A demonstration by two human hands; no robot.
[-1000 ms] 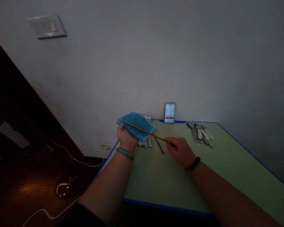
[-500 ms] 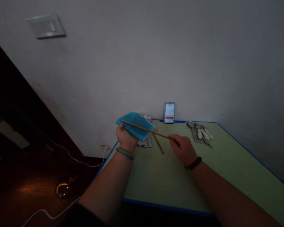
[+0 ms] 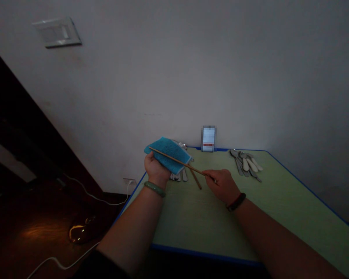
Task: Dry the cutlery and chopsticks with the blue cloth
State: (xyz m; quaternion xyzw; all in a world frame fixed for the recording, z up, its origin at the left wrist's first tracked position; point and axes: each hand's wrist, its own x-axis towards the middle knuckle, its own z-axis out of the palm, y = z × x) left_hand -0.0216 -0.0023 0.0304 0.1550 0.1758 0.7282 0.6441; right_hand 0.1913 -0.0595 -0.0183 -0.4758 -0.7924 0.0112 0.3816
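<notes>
A blue cloth lies spread over the palm and fingers of my left hand, which holds it from below; the fingers are mostly hidden beneath. Across the cloth's upper face rests a long wooden chopstick. Its near end is pinched in my right hand, with the thumb along the top. A second chopstick lies on the table just under the held one, partly covered by the cloth. Behind and below the cloth some metal cutlery shows in part.
At the back right of the green, blue-edged table lies a pile of spoons, forks and other cutlery. A phone leans against the wall. A white cable runs from a wall socket at the left.
My right hand has shifted slightly left, towards the cloth, along with the chopstick's near end. My left hand and the cloth have moved a little to the right.
</notes>
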